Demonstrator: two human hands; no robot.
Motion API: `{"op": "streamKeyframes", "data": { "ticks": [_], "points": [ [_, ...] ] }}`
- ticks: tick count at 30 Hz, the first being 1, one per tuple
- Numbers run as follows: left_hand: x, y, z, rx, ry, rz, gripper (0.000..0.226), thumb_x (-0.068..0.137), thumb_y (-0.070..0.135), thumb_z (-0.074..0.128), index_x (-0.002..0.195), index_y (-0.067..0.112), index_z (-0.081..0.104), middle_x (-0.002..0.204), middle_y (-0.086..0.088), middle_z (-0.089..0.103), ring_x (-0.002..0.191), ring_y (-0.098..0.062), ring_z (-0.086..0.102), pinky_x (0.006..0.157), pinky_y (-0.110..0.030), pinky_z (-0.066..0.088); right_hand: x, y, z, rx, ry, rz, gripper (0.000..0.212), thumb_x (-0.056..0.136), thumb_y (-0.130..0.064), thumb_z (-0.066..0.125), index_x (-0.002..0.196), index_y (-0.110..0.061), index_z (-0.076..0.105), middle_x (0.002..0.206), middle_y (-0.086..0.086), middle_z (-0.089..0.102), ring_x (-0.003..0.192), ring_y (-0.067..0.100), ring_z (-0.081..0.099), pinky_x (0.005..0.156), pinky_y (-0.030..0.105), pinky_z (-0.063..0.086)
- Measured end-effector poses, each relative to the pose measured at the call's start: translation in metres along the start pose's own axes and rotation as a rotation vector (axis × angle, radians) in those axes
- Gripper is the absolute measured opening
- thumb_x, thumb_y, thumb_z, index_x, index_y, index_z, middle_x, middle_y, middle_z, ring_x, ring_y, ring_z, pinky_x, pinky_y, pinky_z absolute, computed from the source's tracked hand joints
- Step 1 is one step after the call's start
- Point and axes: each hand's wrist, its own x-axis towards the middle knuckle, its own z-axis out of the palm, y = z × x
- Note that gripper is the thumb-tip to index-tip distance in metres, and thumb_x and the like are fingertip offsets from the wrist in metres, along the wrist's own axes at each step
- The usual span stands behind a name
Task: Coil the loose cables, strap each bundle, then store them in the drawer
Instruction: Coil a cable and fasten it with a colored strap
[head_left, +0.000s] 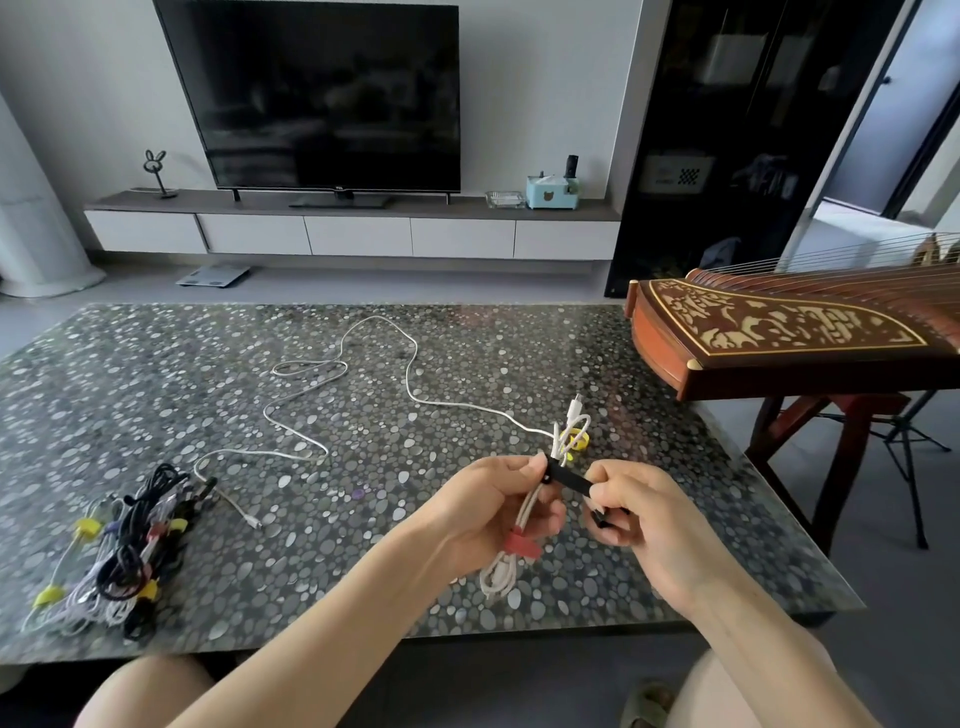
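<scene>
Knee (150, 691) lowest; left hand (493, 514) grips coiled white cable (498, 577), right hand (639, 519) pinches black strap (569, 478): pull taut around coil, then press closed.

White cable (410, 374) snaking mid-table, bundle pile (124, 556) left, zither (779, 332) flanking right edge — far-left tabletop (104, 364) open.

Covered or cut off

Over the near edge of the table (467, 364), the left hand (493, 512) covers the middle of the white cable bundle (498, 577); fingers (618, 483) of the right hand (644, 514) hide one end of the black strap (569, 475). Right of the table, the zither (779, 332) is cut off by the frame.
</scene>
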Motion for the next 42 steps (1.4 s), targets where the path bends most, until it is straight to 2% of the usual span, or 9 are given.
{"op": "streamKeyframes", "data": {
  "ticks": [3,10,14,17,23,26,32,37,42],
  "points": [
    [-0.002,0.001,-0.003,0.191,-0.009,0.034,0.021,0.098,0.018,0.044,0.084,0.007,0.054,0.061,-0.002,0.054,0.051,-0.014,0.06,0.061,-0.032,0.057,-0.003,0.0,-0.009,-0.151,-0.035,-0.048,0.021,0.073,-0.021,0.056,0.052,-0.021,0.054,0.052,-0.003,0.041,0.05,0.008,0.036,0.047,0.018,0.031],
    [-0.02,0.015,-0.006,0.429,-0.02,0.147,0.006,0.097,0.007,0.046,0.094,0.005,0.051,0.063,-0.002,0.057,0.049,-0.011,0.04,0.046,-0.02,0.042,-0.011,0.014,-0.031,-0.471,0.003,-0.122,0.019,0.076,-0.051,0.064,0.079,-0.034,0.072,0.054,-0.003,0.066,0.044,0.006,0.052,0.05,0.017,0.044],
    [-0.031,0.02,0.003,0.714,-0.008,0.261,0.004,0.098,0.003,0.044,0.098,0.006,0.047,0.063,0.0,0.06,0.05,-0.012,0.041,0.047,-0.02,0.037,-0.007,0.022,-0.029,-0.415,-0.064,-0.071,0.026,0.084,-0.049,0.056,0.089,-0.031,0.074,0.084,-0.007,0.075,0.089,0.003,0.068,0.081,0.014,0.044],
    [-0.037,0.017,0.016,0.986,-0.052,0.355,0.007,0.097,0.003,0.046,0.094,0.009,0.045,0.063,0.001,0.061,0.048,-0.008,0.044,0.049,-0.015,0.034,0.003,0.02,-0.026,-0.32,-0.082,0.04,0.04,0.07,-0.061,0.068,0.08,-0.023,0.077,0.086,-0.005,0.075,0.093,0.002,0.067,0.097,0.028,0.042],
    [-0.047,0.004,0.024,1.401,-0.077,0.508,0.03,0.093,0.009,0.054,0.086,0.029,0.031,0.056,0.013,0.057,0.048,-0.001,0.046,0.054,-0.008,0.031,0.019,-0.003,-0.012,-0.247,-0.157,0.192,0.052,0.064,-0.032,0.081,0.114,-0.027,0.065,0.101,0.011,0.072,0.101,0.023,0.067,0.098,0.04,0.042],
    [-0.047,-0.009,0.021,1.277,-0.031,0.398,0.034,0.092,0.005,0.052,0.078,0.025,0.029,0.048,0.014,0.05,0.051,-0.006,0.047,0.057,-0.015,0.036,0.028,-0.02,-0.005,-0.296,-0.126,0.165,0.053,0.07,-0.017,0.079,0.119,-0.023,0.061,0.083,0.002,0.072,0.089,0.013,0.069,0.093,0.032,0.041],
    [-0.039,-0.021,0.011,0.577,0.22,0.014,0.031,0.094,-0.001,0.048,0.077,0.016,0.028,0.05,-0.001,0.051,0.037,-0.01,0.04,0.037,-0.019,0.028,0.009,-0.04,0.019,-0.615,0.028,-0.257,0.019,0.074,-0.015,0.079,0.077,-0.029,0.066,0.063,-0.016,0.07,0.061,-0.004,0.066,0.06,0.003,0.042],
    [-0.027,-0.016,0.003,0.441,0.247,-0.086,0.027,0.09,-0.006,0.044,0.074,0.015,0.035,0.047,-0.003,0.05,0.039,-0.013,0.032,0.036,-0.018,0.031,-0.023,-0.034,0.023,-0.867,0.054,-0.577,0.019,0.075,-0.025,0.078,0.074,-0.039,0.066,0.065,-0.024,0.063,0.081,-0.001,0.053,0.073,0.013,0.04],
    [-0.025,-0.009,-0.006,0.202,0.201,-0.092,0.039,0.091,-0.007,0.042,0.065,0.019,0.029,0.047,-0.002,0.045,0.038,-0.009,0.028,0.037,-0.015,0.022,-0.04,0.005,0.01,-0.913,0.008,-0.766,0.007,0.072,-0.006,0.072,0.075,-0.012,0.072,0.074,-0.005,0.069,0.066,0.022,0.06,0.071,0.029,0.038]
  ]
}}
